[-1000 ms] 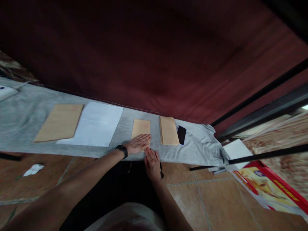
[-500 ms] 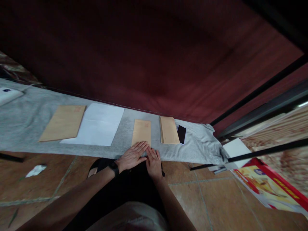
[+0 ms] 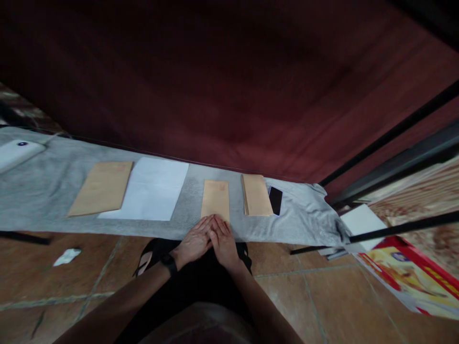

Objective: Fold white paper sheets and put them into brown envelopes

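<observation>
A brown paper envelope (image 3: 215, 198) lies flat on the grey cloth in front of me, a small reddish mark at its upper right corner. Its near end is covered by my fingers. My left hand (image 3: 195, 241), with a dark band on the wrist, rests on that end with its fingers stretched out flat. Beside it, my right hand (image 3: 224, 244) also lies flat on the near edge, its fingers extended and touching the left hand's. Right of these is a stack of similar envelopes (image 3: 258, 195); to the left lie white paper sheets (image 3: 152, 188) and more brown envelopes (image 3: 102, 187).
The grey cloth (image 3: 46, 200) covers a narrow table before a dark red curtain (image 3: 215, 95). A phone (image 3: 276, 199) touches the envelope stack. At far left sits a white device (image 3: 17, 154). Black metal bars (image 3: 398, 126) and a red and yellow box (image 3: 412, 272) stand at the right.
My hands have drawn closer together at the envelope's near end, the fingertips now meeting. The whole view has shifted slightly, so things appear a little further right.
</observation>
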A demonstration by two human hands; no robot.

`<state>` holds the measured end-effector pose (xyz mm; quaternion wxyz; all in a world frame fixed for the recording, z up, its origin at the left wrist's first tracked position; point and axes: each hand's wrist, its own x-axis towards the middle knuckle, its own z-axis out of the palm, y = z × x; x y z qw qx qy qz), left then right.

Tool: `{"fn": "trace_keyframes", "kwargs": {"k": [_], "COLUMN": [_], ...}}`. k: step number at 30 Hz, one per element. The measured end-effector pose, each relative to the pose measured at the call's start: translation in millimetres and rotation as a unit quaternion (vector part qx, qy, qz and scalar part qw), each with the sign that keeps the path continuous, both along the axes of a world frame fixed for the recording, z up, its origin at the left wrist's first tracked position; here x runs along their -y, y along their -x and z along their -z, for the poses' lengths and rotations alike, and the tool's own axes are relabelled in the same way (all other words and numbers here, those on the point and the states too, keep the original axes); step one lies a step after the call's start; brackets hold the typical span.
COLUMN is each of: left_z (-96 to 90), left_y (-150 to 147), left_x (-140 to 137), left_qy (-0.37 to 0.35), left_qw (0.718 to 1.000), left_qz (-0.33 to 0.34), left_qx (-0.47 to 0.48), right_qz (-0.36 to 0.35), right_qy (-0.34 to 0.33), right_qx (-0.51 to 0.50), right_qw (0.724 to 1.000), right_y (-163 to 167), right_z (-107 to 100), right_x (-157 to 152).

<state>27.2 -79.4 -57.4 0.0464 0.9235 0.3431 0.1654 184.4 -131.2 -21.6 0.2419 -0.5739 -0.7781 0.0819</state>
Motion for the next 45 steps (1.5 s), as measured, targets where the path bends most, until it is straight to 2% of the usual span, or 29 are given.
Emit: {"fn": "trace_keyframes", "kwargs": {"k": [4, 7, 10, 15, 19, 23, 27, 30, 33, 38, 41, 43, 45], "left_z": [-2.2, -8.5, -12.1, -12.6, -11.9, -8.2, -6.0, -8.2, -11.6, -11.8, -9.5, -9.2, -10.7], "left_y": [1, 3, 5, 5, 5, 5, 5, 5, 5, 5, 5, 6, 8], "left_x": [1, 1, 1, -1, -1, -2, -3, -2, -1, 0, -2, -4, -6], "left_qy": [-0.002, -0.008, -0.016, -0.033, -0.040, -0.043, -0.042, -0.044, -0.047, -0.051, -0.047, -0.037, -0.019], "left_qw": [1.000, 1.000, 1.000, 0.999, 0.999, 0.999, 0.999, 0.999, 0.999, 0.998, 0.999, 0.999, 1.000], "left_qz": [0.004, 0.009, 0.026, 0.030, 0.028, 0.024, 0.023, 0.022, 0.021, 0.026, 0.020, 0.017, 0.019], "left_qx": [0.000, 0.000, -0.003, 0.000, -0.007, -0.005, 0.000, -0.011, -0.008, -0.003, -0.001, 0.003, 0.004], "right_qz": [-0.001, -0.003, -0.001, -0.004, 0.025, 0.061, 0.100, 0.102, 0.078, 0.055, 0.093, 0.103, 0.078], "right_qy": [-0.005, 0.001, 0.002, 0.015, 0.037, 0.057, 0.063, 0.052, 0.041, 0.033, 0.034, 0.015, -0.016], "right_qx": [0.029, 0.019, 0.015, 0.063, 0.088, 0.096, 0.101, 0.108, 0.119, 0.127, 0.120, 0.109, 0.094], "right_qw": [1.000, 1.000, 1.000, 0.998, 0.995, 0.992, 0.988, 0.988, 0.989, 0.990, 0.988, 0.989, 0.992], "right_y": [-5, -14, -24, -34, -34, -32, -29, -28, -30, -29, -21, -15, -12], "right_z": [5, 9, 13, 18, 15, 9, 5, 7, 12, 14, 13, 13, 14], "right_x": [6, -2, -25, -80, -117, -143, -155, -150, -132, -83, -51, -32, -14]}}
